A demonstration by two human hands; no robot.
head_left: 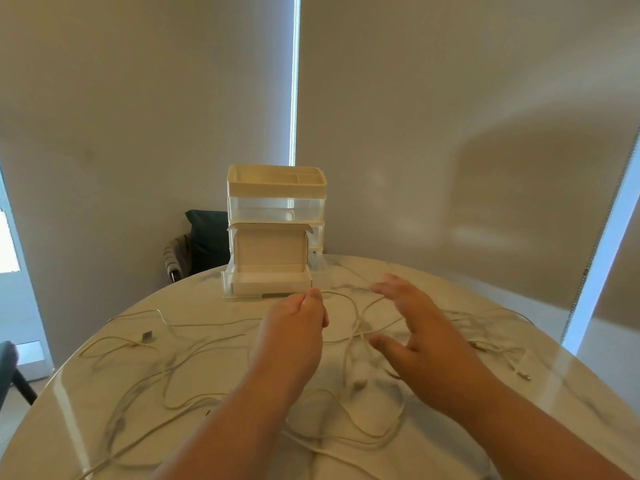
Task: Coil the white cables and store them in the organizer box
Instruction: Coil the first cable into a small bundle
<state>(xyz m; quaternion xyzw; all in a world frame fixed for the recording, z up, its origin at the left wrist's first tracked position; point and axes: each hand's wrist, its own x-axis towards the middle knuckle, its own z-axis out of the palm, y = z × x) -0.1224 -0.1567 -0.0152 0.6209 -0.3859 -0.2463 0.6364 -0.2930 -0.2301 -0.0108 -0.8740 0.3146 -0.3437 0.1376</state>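
The left hand pinches a white cable just before the organizer box, its strand running rightward over the table beneath the spread, empty right hand, likeliest to gather it.

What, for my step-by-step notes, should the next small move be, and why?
Probably bring the right hand in to take the white cable just beyond where the left hand pinches it, and draw a first loop. The right hand is open and holds nothing, and the cable lies loose and uncoiled on the table.
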